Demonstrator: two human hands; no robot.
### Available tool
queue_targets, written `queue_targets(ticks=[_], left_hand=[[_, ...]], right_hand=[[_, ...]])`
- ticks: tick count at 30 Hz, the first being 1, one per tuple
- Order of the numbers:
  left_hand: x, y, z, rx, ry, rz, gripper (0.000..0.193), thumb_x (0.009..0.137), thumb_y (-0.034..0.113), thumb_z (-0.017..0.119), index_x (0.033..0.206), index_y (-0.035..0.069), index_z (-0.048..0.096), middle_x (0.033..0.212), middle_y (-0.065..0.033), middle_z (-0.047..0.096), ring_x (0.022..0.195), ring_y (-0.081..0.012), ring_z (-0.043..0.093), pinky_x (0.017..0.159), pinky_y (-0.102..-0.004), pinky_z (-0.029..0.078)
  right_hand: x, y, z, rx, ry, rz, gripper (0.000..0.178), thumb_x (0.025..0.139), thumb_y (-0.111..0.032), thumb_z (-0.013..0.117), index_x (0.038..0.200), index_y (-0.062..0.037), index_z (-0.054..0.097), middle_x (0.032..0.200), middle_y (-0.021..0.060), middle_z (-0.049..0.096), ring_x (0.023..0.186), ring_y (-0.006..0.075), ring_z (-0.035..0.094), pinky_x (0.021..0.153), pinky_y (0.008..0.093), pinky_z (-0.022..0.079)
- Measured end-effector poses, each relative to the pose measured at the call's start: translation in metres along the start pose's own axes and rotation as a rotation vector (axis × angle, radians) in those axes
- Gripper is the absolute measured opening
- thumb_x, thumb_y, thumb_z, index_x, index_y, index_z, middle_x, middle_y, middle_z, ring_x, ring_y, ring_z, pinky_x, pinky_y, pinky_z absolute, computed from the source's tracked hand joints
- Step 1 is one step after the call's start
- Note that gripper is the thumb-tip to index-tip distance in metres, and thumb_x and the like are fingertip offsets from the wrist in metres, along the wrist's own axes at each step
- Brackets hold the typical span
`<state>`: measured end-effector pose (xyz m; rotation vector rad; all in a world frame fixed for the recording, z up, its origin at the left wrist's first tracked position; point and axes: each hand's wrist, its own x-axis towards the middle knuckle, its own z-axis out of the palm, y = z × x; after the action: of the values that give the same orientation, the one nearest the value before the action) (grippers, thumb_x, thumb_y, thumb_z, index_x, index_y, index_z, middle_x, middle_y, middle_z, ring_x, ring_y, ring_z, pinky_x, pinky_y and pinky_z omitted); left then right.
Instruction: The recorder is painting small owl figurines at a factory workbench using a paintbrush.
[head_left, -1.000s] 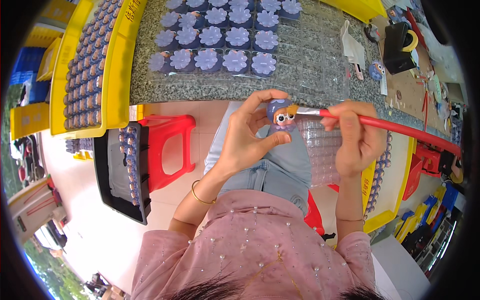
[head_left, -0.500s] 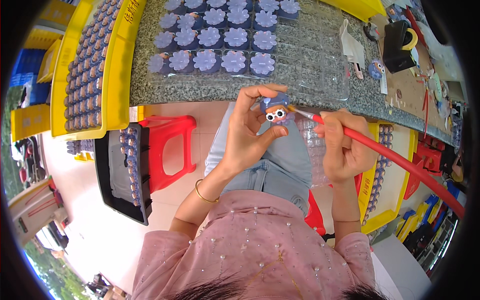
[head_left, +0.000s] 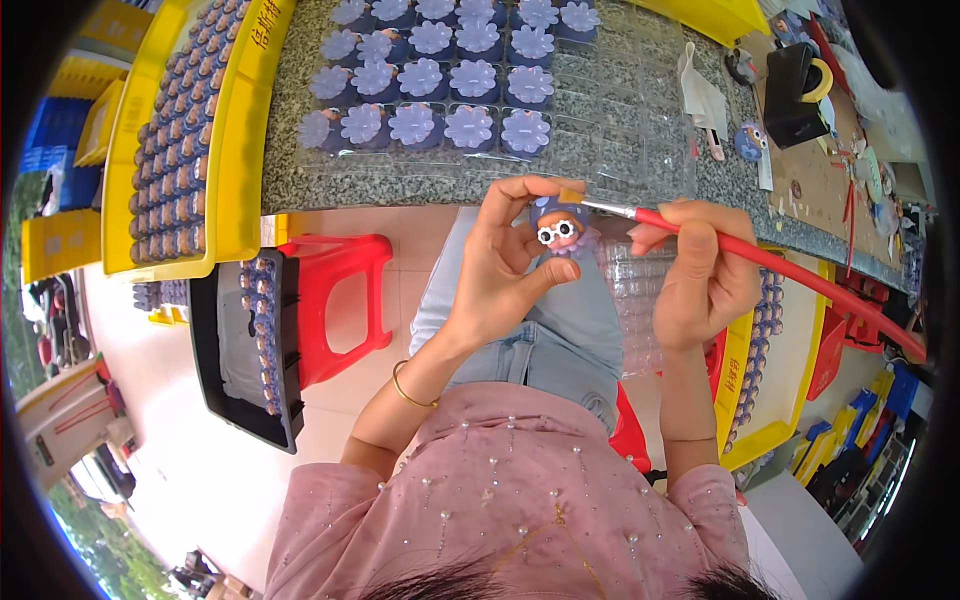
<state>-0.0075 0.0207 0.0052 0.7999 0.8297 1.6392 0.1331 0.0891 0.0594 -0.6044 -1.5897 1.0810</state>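
Between the thumb and fingers of my left hand [head_left: 505, 262] is a small figurine [head_left: 556, 232] with a dotted blue cap, white-rimmed glasses and a purple collar. It is upright, face toward me, above my lap. My right hand [head_left: 705, 275] grips a long red-handled paintbrush [head_left: 770, 262]. The brush's flat yellowish bristles touch, or lie right over, the top of the cap; I cannot tell which. Beyond my hands, on the stone table [head_left: 400, 185], stand rows of blue pieces with purple flower-shaped tops [head_left: 468, 127] in a clear plastic tray [head_left: 640, 130].
A yellow bin [head_left: 235, 200] full of figurines stands at the left, above a black crate [head_left: 245, 350] and a red stool [head_left: 340, 310]. Another yellow bin [head_left: 775, 420] is at the right. A tape dispenser [head_left: 797, 95] and a white cloth [head_left: 703, 90] lie on the table's right.
The brush tip has gone from the side of the figurine's face up to the top of its cap. My right hand has shifted slightly right, and the figurine has turned a little.
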Motion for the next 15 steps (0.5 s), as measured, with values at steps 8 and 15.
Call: queue_targets(ticks=[8, 15], left_hand=[[-0.002, 0.0, -0.003, 0.018, 0.028, 0.001, 0.062, 0.071, -0.006, 0.075, 0.123, 0.005, 0.041, 0.131, -0.0158, 0.046, 0.108, -0.0171, 0.055, 0.091, -0.0292, 0.051], [-0.001, 0.001, -0.004, 0.062, 0.032, -0.003, 0.064, 0.072, -0.004, 0.075, 0.125, 0.004, 0.041, 0.132, -0.0171, 0.046, 0.109, -0.0177, 0.055, 0.091, -0.0301, 0.051]], right_hand=[[-0.001, 0.001, -0.012, -0.285, -0.076, -0.049, 0.009, 0.089, -0.002, 0.057, 0.084, 0.0035, 0.062, 0.07, 0.0076, 0.061, 0.054, 0.0091, 0.054, 0.049, 0.0219, 0.041], [-0.003, -0.003, -0.015, -0.114, -0.073, 0.043, 0.012, 0.09, -0.005, 0.055, 0.084, 0.0031, 0.061, 0.069, 0.0079, 0.06, 0.054, 0.0092, 0.053, 0.049, 0.0224, 0.041]])
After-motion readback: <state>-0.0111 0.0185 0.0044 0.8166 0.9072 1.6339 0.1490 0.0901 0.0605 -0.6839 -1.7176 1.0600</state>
